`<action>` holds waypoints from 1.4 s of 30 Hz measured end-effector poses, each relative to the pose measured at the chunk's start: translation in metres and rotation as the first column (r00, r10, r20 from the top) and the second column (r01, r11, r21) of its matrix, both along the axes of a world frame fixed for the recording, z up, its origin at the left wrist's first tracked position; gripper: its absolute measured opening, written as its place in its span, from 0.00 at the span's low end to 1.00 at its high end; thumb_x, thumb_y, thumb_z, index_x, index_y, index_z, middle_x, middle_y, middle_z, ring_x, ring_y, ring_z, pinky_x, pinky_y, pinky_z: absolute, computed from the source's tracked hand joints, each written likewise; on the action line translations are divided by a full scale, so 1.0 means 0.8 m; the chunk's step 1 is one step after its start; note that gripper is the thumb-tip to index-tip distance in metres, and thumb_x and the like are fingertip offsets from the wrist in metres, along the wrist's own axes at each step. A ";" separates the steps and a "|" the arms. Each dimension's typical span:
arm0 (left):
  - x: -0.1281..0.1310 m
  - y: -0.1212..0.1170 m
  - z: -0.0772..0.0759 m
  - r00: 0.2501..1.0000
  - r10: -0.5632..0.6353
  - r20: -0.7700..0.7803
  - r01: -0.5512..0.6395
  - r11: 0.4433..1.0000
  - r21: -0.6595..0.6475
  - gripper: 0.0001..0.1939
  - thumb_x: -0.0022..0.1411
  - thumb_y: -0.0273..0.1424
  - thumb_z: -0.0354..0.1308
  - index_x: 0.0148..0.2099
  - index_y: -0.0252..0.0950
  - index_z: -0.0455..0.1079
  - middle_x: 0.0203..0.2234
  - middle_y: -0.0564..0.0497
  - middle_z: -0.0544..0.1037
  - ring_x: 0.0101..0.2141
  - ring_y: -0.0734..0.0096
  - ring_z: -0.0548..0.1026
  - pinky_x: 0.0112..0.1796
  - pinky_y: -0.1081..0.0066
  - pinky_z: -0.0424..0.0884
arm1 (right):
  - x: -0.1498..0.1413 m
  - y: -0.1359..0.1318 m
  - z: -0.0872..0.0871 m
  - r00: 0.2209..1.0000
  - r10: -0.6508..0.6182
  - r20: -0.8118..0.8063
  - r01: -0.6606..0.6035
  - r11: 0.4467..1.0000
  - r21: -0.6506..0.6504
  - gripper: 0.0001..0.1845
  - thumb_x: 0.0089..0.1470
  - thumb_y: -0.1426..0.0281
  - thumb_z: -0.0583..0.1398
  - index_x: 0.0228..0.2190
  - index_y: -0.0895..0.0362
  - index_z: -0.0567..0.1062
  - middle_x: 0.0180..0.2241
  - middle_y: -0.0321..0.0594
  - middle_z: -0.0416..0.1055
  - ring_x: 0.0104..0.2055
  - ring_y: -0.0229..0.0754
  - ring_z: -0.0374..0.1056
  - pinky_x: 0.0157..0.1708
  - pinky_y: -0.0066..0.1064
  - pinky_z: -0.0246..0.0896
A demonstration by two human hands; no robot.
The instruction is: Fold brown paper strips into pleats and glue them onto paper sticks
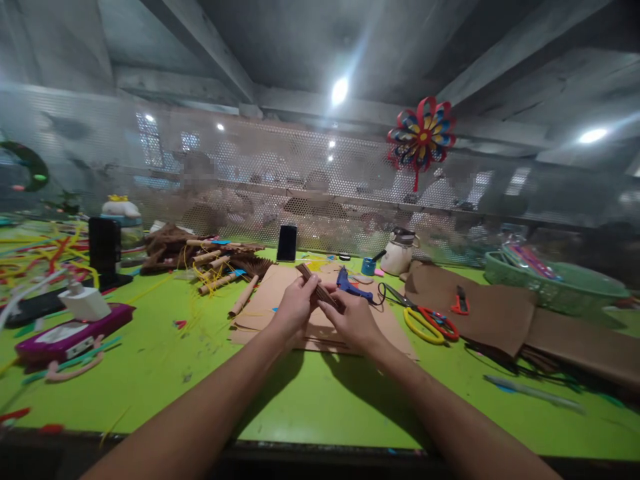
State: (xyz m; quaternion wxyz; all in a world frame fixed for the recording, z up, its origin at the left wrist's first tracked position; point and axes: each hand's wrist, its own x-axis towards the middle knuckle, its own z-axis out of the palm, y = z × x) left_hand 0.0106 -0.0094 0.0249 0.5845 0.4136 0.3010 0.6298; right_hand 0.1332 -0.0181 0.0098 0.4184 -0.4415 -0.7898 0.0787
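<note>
A narrow bundle of folded brown paper [326, 295] is held between my two hands, tilted with its far end toward the upper left. My left hand [296, 305] grips its left side, fingers closed round it. On the lower right end, my right hand [356, 321] pinches the same paper. Both hands hover over flat brown cardboard sheets [263, 300] on the green table [190, 373]. Just beyond my right hand lies a blue glue gun [353, 285]. Scissors with yellow and red handles [424, 327] rest to the right.
Rolled brown paper tubes [215, 283] and crumpled brown paper [167, 250] lie left. A phone [287, 243] stands at the back. A purple power strip [75, 333] is at far left. Brown paper sheets [475, 307] and a green basket [575, 283] occupy the right.
</note>
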 end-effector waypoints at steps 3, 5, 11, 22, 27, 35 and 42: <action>-0.001 0.001 0.000 1.000 -0.018 -0.005 0.018 1.000 0.021 0.03 0.59 0.28 0.51 0.34 0.33 0.60 0.25 0.45 0.77 0.28 0.67 0.75 0.34 0.66 0.71 | 0.002 0.002 0.006 0.981 0.073 -0.178 -0.081 0.996 -0.039 0.14 0.51 0.62 0.56 0.28 0.60 0.75 0.26 0.41 0.75 0.25 0.37 0.67 0.25 0.25 0.59; -0.001 0.002 0.000 0.999 -0.047 -0.021 0.048 0.998 0.038 0.04 0.58 0.28 0.52 0.33 0.33 0.60 0.26 0.45 0.77 0.29 0.67 0.75 0.35 0.67 0.70 | 0.003 0.003 0.010 0.956 0.090 -0.279 -0.110 0.992 -0.057 0.13 0.49 0.63 0.57 0.26 0.61 0.75 0.28 0.42 0.75 0.26 0.37 0.69 0.27 0.26 0.62; -0.002 0.003 -0.001 0.990 -0.131 -0.049 0.135 0.988 0.075 0.09 0.53 0.31 0.58 0.34 0.32 0.63 0.24 0.50 0.74 0.28 0.71 0.74 0.35 0.70 0.69 | 0.006 0.008 0.014 0.916 0.097 -0.390 -0.170 0.973 -0.155 0.08 0.44 0.68 0.59 0.23 0.60 0.76 0.31 0.41 0.76 0.28 0.40 0.71 0.29 0.29 0.66; -0.003 0.004 0.001 0.989 -0.114 -0.097 0.126 0.985 0.120 0.15 0.50 0.33 0.62 0.37 0.32 0.61 0.25 0.50 0.74 0.29 0.71 0.73 0.36 0.69 0.68 | 0.007 0.005 0.013 0.945 0.077 -0.318 -0.091 0.995 -0.029 0.08 0.46 0.70 0.59 0.27 0.59 0.78 0.30 0.41 0.76 0.31 0.41 0.71 0.33 0.30 0.66; -0.003 0.004 0.003 0.988 -0.146 -0.057 0.153 0.979 0.131 0.15 0.50 0.33 0.62 0.36 0.32 0.62 0.24 0.52 0.73 0.27 0.73 0.72 0.34 0.72 0.68 | 0.007 -0.001 0.011 0.968 0.050 -0.245 -0.026 0.995 0.099 0.08 0.48 0.71 0.58 0.30 0.57 0.77 0.33 0.41 0.76 0.33 0.40 0.70 0.36 0.29 0.64; -0.002 0.004 0.001 0.983 -0.179 -0.039 0.183 0.973 0.139 0.15 0.50 0.34 0.62 0.37 0.32 0.62 0.26 0.49 0.75 0.29 0.71 0.73 0.34 0.71 0.68 | 0.007 0.002 0.010 0.965 0.022 -0.263 -0.006 0.998 0.061 0.08 0.48 0.71 0.58 0.30 0.57 0.77 0.29 0.40 0.76 0.29 0.39 0.70 0.32 0.29 0.64; -0.003 0.007 -0.003 0.987 -0.151 -0.054 0.156 0.982 0.105 0.16 0.49 0.35 0.63 0.36 0.32 0.63 0.26 0.49 0.75 0.28 0.72 0.73 0.36 0.69 0.68 | 0.009 0.002 0.014 0.975 0.039 -0.220 -0.033 0.999 0.033 0.10 0.49 0.71 0.56 0.30 0.57 0.78 0.30 0.40 0.76 0.31 0.39 0.70 0.33 0.28 0.63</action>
